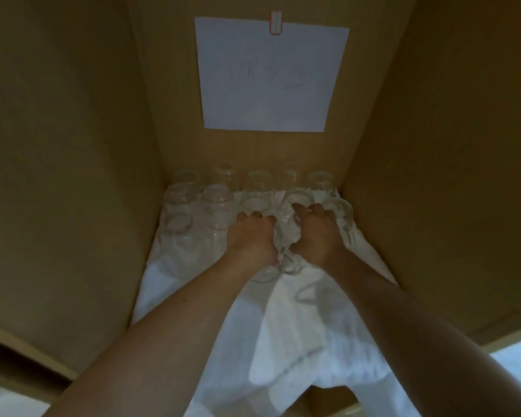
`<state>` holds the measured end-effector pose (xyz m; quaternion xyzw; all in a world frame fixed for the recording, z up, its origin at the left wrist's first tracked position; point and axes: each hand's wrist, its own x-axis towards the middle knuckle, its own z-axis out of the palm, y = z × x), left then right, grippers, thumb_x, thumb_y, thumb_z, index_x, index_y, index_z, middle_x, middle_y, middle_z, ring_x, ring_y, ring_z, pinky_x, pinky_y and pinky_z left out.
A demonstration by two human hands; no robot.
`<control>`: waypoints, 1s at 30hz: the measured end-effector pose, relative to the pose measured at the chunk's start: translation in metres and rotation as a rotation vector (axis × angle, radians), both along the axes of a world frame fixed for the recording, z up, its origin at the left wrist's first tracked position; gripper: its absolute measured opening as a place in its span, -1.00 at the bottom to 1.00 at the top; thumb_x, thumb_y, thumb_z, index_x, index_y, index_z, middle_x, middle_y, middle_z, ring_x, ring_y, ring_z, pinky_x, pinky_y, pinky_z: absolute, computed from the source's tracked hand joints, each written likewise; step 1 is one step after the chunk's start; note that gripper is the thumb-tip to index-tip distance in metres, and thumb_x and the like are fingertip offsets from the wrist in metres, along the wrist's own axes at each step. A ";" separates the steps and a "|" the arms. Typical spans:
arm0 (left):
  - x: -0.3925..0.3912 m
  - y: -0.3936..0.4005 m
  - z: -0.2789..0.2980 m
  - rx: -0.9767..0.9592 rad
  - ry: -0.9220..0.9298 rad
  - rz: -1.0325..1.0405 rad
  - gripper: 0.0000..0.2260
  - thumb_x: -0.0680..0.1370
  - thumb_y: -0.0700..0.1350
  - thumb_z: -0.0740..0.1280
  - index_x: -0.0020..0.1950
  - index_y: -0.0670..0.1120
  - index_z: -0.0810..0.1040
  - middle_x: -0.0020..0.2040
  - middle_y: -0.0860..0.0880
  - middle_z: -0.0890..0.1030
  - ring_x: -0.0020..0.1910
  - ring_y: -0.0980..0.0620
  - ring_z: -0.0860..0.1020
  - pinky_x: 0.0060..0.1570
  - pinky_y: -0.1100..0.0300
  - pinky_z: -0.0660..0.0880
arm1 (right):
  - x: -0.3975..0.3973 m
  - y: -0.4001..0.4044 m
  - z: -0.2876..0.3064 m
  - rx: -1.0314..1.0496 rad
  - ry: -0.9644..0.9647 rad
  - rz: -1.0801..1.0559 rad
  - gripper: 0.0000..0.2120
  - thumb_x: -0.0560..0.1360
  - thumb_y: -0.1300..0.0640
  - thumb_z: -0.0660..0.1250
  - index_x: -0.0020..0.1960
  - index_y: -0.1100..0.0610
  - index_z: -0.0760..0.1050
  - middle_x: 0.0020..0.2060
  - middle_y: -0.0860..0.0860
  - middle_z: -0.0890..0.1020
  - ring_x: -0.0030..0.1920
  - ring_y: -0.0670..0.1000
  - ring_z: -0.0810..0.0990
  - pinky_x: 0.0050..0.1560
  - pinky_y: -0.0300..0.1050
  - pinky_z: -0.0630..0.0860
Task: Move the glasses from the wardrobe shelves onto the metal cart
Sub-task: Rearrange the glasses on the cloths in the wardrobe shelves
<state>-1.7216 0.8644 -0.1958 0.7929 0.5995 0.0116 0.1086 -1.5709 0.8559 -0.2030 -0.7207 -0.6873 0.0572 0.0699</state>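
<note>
Both hands [251, 236] [315, 233] around glasses [283, 257]

Both hands reaching into wardrobe shelf [73, 176]: left hand [251, 239] and right hand [316, 233] each gripping glasses [214, 206] standing on white cloth [283, 326]. Paper sheet [268, 73] hanging on back panel.

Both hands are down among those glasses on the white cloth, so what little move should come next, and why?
Probably lift straight up, then draw back. The left hand and right hand each seem to grip a glass, other glasses crowd close, and the white cloth underneath is rumpled, so dragging risks tipping them.
</note>
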 end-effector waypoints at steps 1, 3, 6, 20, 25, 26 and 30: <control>0.000 0.001 -0.001 0.005 -0.009 -0.004 -0.18 0.36 0.15 0.60 0.54 0.06 0.34 0.39 -0.05 0.45 0.38 -0.16 0.36 0.13 0.08 0.44 | -0.002 0.002 0.002 -0.009 -0.023 0.003 -0.07 0.35 -0.05 0.56 0.58 0.04 0.18 0.34 0.17 0.43 0.33 0.21 0.40 0.38 0.01 0.30; -0.001 0.002 -0.004 0.022 -0.029 -0.013 -0.24 0.39 0.12 0.58 0.51 0.03 0.36 0.37 -0.06 0.46 0.37 -0.15 0.36 0.02 0.12 0.37 | -0.004 0.003 0.007 -0.032 -0.051 0.003 -0.07 0.37 -0.06 0.57 0.59 0.05 0.16 0.37 0.16 0.42 0.38 0.18 0.37 0.41 -0.01 0.25; -0.001 0.003 -0.010 0.058 -0.039 -0.025 -0.33 0.43 0.08 0.54 0.48 0.01 0.39 0.33 -0.06 0.47 0.37 -0.15 0.36 -0.05 0.14 0.31 | -0.007 0.002 0.011 -0.054 -0.053 -0.037 -0.02 0.37 -0.05 0.58 0.61 0.00 0.10 0.42 0.16 0.37 0.39 0.22 0.35 0.41 0.00 0.25; -0.003 -0.023 -0.007 0.226 0.020 -0.071 -0.38 0.44 0.06 0.52 0.42 -0.01 0.36 0.33 -0.11 0.42 0.31 -0.16 0.44 -0.08 0.08 0.42 | 0.005 -0.060 0.014 0.017 0.047 -0.140 -0.03 0.41 -0.10 0.52 0.63 -0.01 0.03 0.55 0.15 0.22 0.53 0.24 0.19 0.50 0.09 0.25; -0.008 -0.050 -0.009 0.348 -0.023 -0.103 -0.42 0.48 0.03 0.45 0.46 0.00 0.36 0.35 -0.10 0.42 0.34 -0.16 0.37 -0.03 0.03 0.52 | 0.010 -0.090 0.016 0.021 0.047 -0.118 -0.08 0.43 -0.10 0.49 0.63 -0.03 0.06 0.53 0.14 0.25 0.50 0.24 0.25 0.45 0.10 0.33; -0.008 -0.056 -0.008 0.364 -0.034 -0.108 -0.43 0.49 0.04 0.44 0.46 0.00 0.36 0.36 -0.10 0.43 0.34 -0.16 0.37 0.01 0.01 0.53 | 0.009 -0.096 0.017 0.022 0.044 -0.109 -0.10 0.43 -0.10 0.48 0.62 -0.04 0.07 0.52 0.14 0.26 0.48 0.24 0.26 0.44 0.10 0.34; -0.010 -0.086 0.001 0.362 -0.080 -0.112 -0.42 0.50 0.13 0.41 0.48 0.03 0.37 0.41 -0.06 0.42 0.37 -0.14 0.36 0.15 -0.01 0.49 | 0.006 -0.123 0.018 0.030 0.047 -0.074 -0.13 0.42 -0.10 0.48 0.60 -0.06 0.12 0.48 0.11 0.31 0.44 0.23 0.31 0.39 0.11 0.39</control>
